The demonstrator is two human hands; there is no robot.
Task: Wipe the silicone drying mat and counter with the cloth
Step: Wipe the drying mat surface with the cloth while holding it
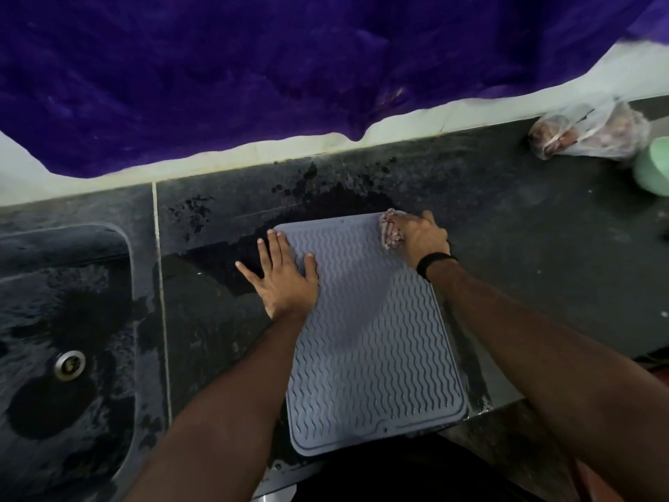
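Observation:
A grey silicone drying mat point(365, 338) with a wavy ribbed surface lies on the dark stone counter point(514, 255), its near edge hanging slightly over the counter's front. My left hand point(284, 275) lies flat with fingers spread on the mat's far left corner, partly on the wet counter. My right hand point(421, 235) grips a bunched pinkish cloth point(389, 230) at the mat's far right corner. A black band sits on my right wrist.
A dark sink point(65, 342) with a metal drain lies to the left. Water is pooled on the counter behind and left of the mat. A plastic bag point(590, 130) and a green bowl point(653, 166) sit at the far right. Purple fabric point(253, 67) hangs over the back wall.

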